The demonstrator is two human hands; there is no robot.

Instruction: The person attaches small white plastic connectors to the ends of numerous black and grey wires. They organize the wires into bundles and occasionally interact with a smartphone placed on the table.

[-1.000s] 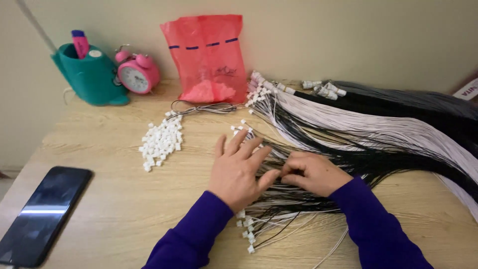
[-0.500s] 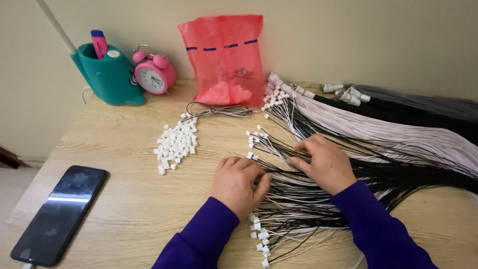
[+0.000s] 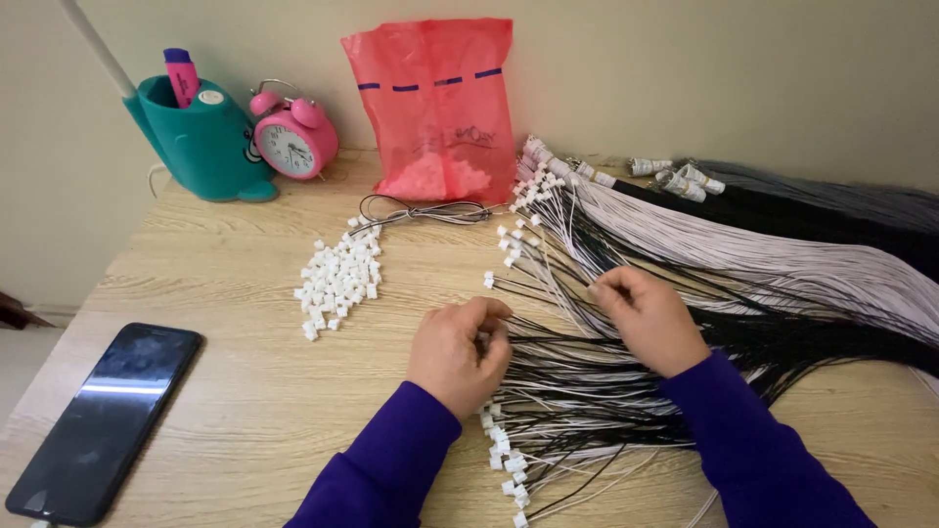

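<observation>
My left hand [image 3: 458, 354] is curled into a loose fist at the left edge of a spread of thin black and white wires [image 3: 597, 391] with small white connectors on their ends. My right hand [image 3: 648, 318] rests on the same wires a little to the right, its fingertips pinching strands. A heap of loose white connectors [image 3: 339, 275] lies left of my left hand, apart from it. Both arms wear purple sleeves. What my left fist holds is hidden by the fingers.
A long bundle of black and white wires [image 3: 782, 235] runs along the right. At the back stand a red plastic bag [image 3: 435, 108], a pink alarm clock [image 3: 290, 142] and a teal pen holder [image 3: 201, 142]. A dark phone [image 3: 103, 416] lies front left on the wooden table [image 3: 225, 391].
My left hand went from flat with spread fingers to a curled fist and drew back toward me. My right hand shifted up and right over the wires. The view moved slightly.
</observation>
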